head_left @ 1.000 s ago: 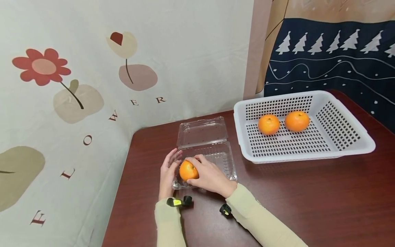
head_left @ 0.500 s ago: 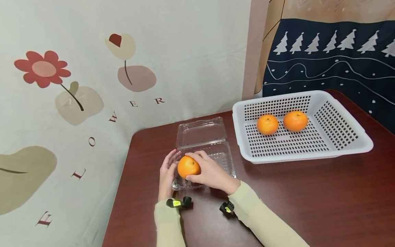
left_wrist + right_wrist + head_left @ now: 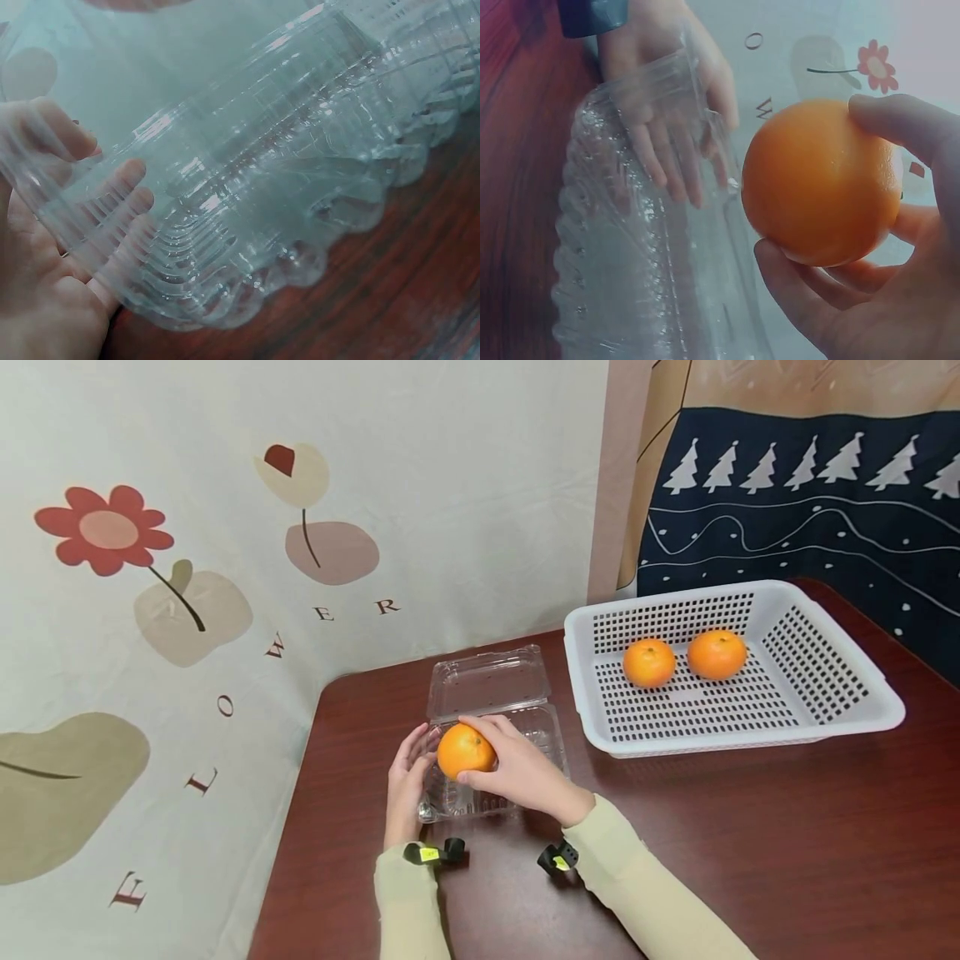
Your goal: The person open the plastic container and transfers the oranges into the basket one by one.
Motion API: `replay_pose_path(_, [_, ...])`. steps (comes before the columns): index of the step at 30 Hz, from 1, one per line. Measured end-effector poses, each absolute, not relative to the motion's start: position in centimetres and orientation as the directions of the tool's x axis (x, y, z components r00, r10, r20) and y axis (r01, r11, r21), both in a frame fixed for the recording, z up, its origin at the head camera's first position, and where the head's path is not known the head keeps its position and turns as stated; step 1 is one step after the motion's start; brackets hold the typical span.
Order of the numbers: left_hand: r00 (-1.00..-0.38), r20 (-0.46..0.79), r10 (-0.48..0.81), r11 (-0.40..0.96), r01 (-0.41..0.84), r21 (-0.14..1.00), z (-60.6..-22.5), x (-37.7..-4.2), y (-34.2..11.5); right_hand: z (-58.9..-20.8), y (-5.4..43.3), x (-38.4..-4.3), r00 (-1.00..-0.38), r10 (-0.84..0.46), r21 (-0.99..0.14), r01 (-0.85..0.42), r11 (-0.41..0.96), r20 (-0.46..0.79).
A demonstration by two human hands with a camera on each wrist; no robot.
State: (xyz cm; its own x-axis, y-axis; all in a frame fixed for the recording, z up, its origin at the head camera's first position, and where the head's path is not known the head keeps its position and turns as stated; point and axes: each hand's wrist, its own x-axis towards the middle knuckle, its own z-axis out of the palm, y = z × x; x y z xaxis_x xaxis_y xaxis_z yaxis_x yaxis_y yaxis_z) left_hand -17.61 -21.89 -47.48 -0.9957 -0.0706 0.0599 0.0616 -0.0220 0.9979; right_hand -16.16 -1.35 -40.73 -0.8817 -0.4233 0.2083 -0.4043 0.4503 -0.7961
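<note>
An orange (image 3: 465, 752) is in my right hand (image 3: 517, 772), raised over the base of a clear plastic clamshell box (image 3: 536, 739). In the right wrist view, my thumb and fingers curl round the orange (image 3: 821, 184), with the box (image 3: 622, 247) beyond it. My left hand (image 3: 407, 789) stands at the box's left wall. Its fairly straight fingers (image 3: 671, 161) show through the clear plastic in the right wrist view, with the thumb up near the rim. The left wrist view shows this hand (image 3: 56, 262) partly behind the box wall (image 3: 225, 247). The lid (image 3: 491, 681) lies folded back.
A white perforated plastic basket (image 3: 847, 668) holds two more oranges, one on the left (image 3: 649, 663) and one on the right (image 3: 717, 654). It sits right of the box on the dark red wooden table (image 3: 712, 835). A printed cloth (image 3: 465, 510) hangs along the table's back and left.
My right hand has lifted the orange up from the front left corner of the box and shifted slightly right. The left hand stays at the left wall.
</note>
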Motion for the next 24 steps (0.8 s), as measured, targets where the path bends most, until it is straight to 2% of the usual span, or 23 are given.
replay_pose_path(11, [-0.997,0.048,-0.068,-0.035,0.05,0.998,-46.5,-17.2,-21.5,-39.9,-0.4,-16.4,-0.872,-0.426,-0.808,-0.424,0.409,0.242])
replay_pose_path(24, [-0.997,0.016,-0.075,-0.002,0.017,1.0,-45.5,-16.5,-21.2,-39.1,0.9,-16.7,-0.891,-0.383,-0.823,-0.399,0.403,0.245])
